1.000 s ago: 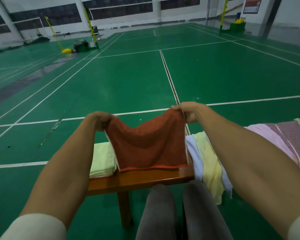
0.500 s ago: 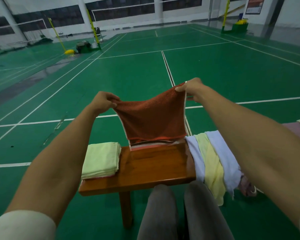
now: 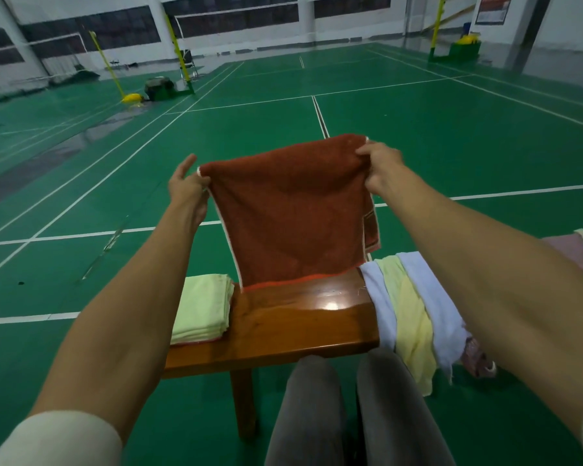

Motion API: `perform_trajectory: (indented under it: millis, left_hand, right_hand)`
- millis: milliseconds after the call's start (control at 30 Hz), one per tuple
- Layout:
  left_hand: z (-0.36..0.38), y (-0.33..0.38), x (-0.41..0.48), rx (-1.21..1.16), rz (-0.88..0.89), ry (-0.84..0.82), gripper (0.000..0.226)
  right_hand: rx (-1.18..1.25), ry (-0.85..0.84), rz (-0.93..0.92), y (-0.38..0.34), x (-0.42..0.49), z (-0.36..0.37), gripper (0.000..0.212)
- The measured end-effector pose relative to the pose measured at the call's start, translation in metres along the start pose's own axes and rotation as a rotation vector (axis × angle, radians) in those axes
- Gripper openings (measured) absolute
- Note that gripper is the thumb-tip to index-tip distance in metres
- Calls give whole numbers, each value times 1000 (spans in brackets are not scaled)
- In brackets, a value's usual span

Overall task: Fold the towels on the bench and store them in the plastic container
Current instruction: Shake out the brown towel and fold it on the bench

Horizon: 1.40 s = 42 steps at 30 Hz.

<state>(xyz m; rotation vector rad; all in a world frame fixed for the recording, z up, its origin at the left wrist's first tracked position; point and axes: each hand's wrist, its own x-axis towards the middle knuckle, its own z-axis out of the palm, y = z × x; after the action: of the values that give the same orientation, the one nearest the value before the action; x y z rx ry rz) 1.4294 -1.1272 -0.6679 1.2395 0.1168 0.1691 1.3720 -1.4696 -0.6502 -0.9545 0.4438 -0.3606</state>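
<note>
2 hands, left hand and right hand, pinched the rust towel at its top corners, centre frame, above the bench.

desk: far edge hidden behind the red towel I'm holding
my right fingers: tips buried in towel fold
pink towel: cut off at right edge
</note>
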Motion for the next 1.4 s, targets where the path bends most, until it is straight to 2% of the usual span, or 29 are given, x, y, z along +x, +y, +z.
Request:
perform_trajectory:
  millis: [33, 100, 200, 300, 500, 600, 667, 767, 900, 1000, 1100, 1267, 1333, 1400]
  left_hand:
    - [-1, -2, -1, -5, -52, -22, 64]
    - [0, -9, -5, 27, -149, -85, 59]
    - [2, -16, -5, 153, -150, -118, 41]
    - [-2, -23, 2, 470, -50, -137, 35]
    - [-3, -19, -2, 1037, 256, -142, 37]
    - [-7, -12, 1, 1262, 379, -162, 36]
    - [-11, -9, 4, 1307, 411, -142, 28]
    - [-16, -7, 7, 1282, 437, -113, 15]
    - [-23, -6, 8, 1249, 425, -75, 15]
    - [-28, -9, 12, 1138, 347, -56, 17]
    - [-31, -13, 13, 916, 194, -13, 28]
    - [-29, -18, 8, 348, -185, 45, 14]
    - [-32, -20, 11, 138, -223, 66, 18]
    - [-36, -21, 11, 37, -204, 60, 25]
  right_hand:
    - [-46, -10, 43, 3, -2, 0, 46]
    - [-102, -42, 57, 3, -9, 1, 38]
    - [-238, -97, -20, 2, -12, 3, 46]
    - [-514, -108, -90, 7, -5, 3, 45]
    - [-1107, -149, -81, 8, 5, 3, 44]
    - [-1124, -10, -100, 3, 7, 6, 59]
    - [-1121, 82, -117, -3, 5, 9, 67]
    - [-1145, 143, -177, -6, 11, 9, 61]
    - [-1112, 152, -243, 1, 25, 11, 26]
    - [-783, -9, -89, 2, 13, 19, 27]
    - [-642, -109, -23, 2, 4, 26, 39]
    - [-639, -183, 68, 5, 2, 35, 44]
    - [-561, -230, 62, 3, 0, 38, 47]
    - [-538, -236, 35, 1, 3, 39, 45]
